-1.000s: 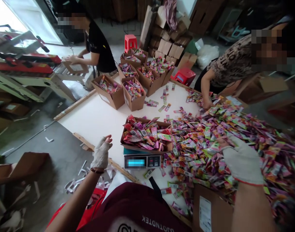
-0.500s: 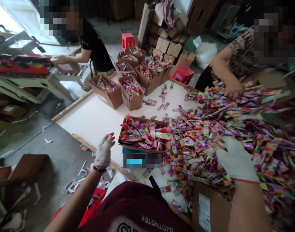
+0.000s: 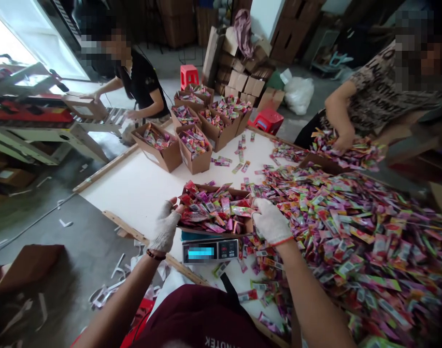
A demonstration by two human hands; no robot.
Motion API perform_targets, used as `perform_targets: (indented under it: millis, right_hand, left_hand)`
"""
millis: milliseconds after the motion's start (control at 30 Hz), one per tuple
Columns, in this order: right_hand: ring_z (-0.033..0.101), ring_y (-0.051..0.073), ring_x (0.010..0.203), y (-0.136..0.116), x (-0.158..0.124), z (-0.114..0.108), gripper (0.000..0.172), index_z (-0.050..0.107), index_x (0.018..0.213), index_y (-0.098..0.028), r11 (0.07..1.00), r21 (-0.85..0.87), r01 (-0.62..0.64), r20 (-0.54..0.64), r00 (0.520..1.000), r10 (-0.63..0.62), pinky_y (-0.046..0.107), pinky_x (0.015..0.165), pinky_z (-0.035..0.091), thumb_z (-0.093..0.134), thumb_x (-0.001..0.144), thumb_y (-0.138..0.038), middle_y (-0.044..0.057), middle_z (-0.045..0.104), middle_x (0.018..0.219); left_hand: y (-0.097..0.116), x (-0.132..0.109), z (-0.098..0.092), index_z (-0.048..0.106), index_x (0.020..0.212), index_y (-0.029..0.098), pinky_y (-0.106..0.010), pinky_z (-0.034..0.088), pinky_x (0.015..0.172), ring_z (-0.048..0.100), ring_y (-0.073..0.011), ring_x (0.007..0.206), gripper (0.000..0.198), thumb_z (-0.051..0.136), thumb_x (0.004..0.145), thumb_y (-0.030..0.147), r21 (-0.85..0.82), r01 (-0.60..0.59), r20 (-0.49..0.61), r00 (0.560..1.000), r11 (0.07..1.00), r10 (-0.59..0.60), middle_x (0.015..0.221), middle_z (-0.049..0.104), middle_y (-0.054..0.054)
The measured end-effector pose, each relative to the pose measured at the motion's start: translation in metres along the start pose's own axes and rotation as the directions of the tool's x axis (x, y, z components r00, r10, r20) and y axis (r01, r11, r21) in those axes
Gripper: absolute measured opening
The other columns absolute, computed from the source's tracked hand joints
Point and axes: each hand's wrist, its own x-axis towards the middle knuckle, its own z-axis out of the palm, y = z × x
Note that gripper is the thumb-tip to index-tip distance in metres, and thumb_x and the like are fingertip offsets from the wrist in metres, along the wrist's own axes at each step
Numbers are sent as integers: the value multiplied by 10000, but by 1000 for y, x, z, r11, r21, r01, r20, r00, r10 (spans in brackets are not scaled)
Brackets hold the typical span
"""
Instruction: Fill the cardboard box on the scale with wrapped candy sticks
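An open cardboard box [image 3: 215, 230] heaped with small colourful sachets [image 3: 209, 207] sits on a digital scale [image 3: 210, 251] with a lit display. At the box's left end is my left hand [image 3: 165, 224], in a pale knitted glove, its fingers on the edge. My right hand [image 3: 272, 220], gloved the same way, grips the opposite end, its fingertips partly hidden by the sachets and the wall. To the right of it spreads a large pile of loose sachets [image 3: 336, 217].
Several filled boxes [image 3: 195, 162] stand at the back of the white table [image 3: 122, 186]. One co-worker [image 3: 141, 82] handles a carton [image 3: 85, 107] on a roller conveyor. Another person's hand [image 3: 346, 140] reaches into sachets at the far right. Red stools [image 3: 267, 121] stand behind.
My right hand has left the sachet pile and moved left to the box's right end. My left hand has come in against the left end. The co-worker at the conveyor has turned.
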Motion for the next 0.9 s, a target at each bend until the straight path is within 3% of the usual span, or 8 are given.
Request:
perform_targets:
  millis: [133,300,500,667,900]
  right_hand:
    - [450,164,549,23,-18,-26,176,605,825,-257,939,270,-213,27,977,213,292,531,322,603,874,-426,-32,529,596]
    - [372,143,481,28,-41,-55,345,621,842,-261,828,461,-318,-20,930,368,287,470,270,698,801,-595,-36,546,586]
    - [409,162,524,20,-42,-52,409,646,867,-264,867,413,-279,-50,944,327,299,497,318,709,806,-664,-26,530,594]
    - [401,160,551,18,-38,-48,421,645,853,-268,895,376,-240,-61,957,283,294,517,305,686,839,-686,-26,514,609]
    - [384,137,515,-3,-33,-50,434,638,829,-244,911,370,-183,-52,975,216,284,493,271,668,848,-676,-32,509,578]
  left_hand:
    - [-5,-1,5,676,1260,180,-369,553,907,697,-255,1073,615,719,841,628,-118,-18,57,998,993,25,1178,733,-112]
    - [-20,6,-1,680,1145,203,-381,566,931,656,-272,1187,563,704,821,663,-270,25,-25,999,963,-33,1372,648,-151]
    - [-22,7,-6,656,1185,210,-403,571,959,627,-291,1234,646,707,776,708,-252,40,-69,996,967,-59,1400,616,-168]
    - [-21,7,-5,644,1180,216,-412,573,967,620,-296,1242,670,696,754,732,-230,53,-86,993,972,-74,1400,606,-171]
    - [-25,5,-7,652,1183,211,-422,563,1002,624,-293,1245,661,680,777,732,-226,48,-94,993,973,-71,1382,614,-174]
